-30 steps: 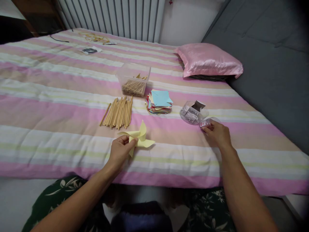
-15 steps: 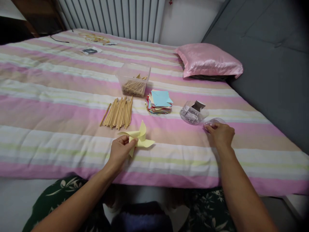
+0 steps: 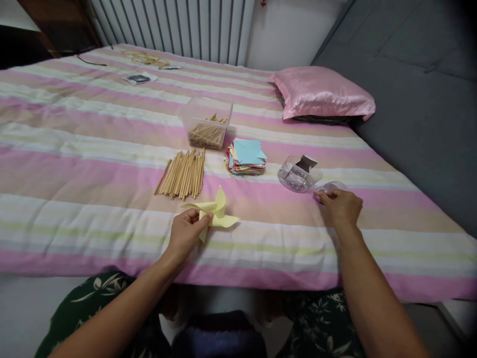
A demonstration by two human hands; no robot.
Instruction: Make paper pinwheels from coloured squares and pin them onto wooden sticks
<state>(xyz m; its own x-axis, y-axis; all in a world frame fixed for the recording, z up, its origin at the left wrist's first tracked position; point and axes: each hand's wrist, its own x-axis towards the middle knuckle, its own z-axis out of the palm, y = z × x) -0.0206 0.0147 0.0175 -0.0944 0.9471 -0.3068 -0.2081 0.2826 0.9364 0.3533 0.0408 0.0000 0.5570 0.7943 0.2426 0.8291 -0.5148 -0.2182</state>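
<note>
Pinching a folded yellow paper pinwheel (image 3: 215, 213) at its hub, the left hand (image 3: 185, 232) keeps thumb and fingers closed on the centre where the 4 blades meet, while the blades stand up off the striped bedspread (image 3: 93, 149). The pinwheel looks very light and soft; its curled blades would likely crease or flatten under any squeeze, so the layered centre, where the hand already grips, seems the safest hold. It lies directly under and just ahead of the left hand, near the front edge of the bed, and well apart from the right hand.

Behind it lies a loose row of wooden sticks (image 3: 182, 174), stiff and light, with a clear plastic tub (image 3: 206, 123) of more sticks further back. To the right of those sits a stack of coloured paper squares (image 3: 246, 158), thin sheets that would probably slide off one another.

Further right rests a clear round container (image 3: 298, 175) holding small items too fine to make out. Just beside it, the right hand (image 3: 342, 209) lies palm down with its fingertips closed on a small clear plastic piece (image 3: 329, 188), probably the container's lid. That piece looks rigid, smooth and likely slippery, best taken by its rim. A pink pillow (image 3: 322, 93) lies at the far right.
</note>
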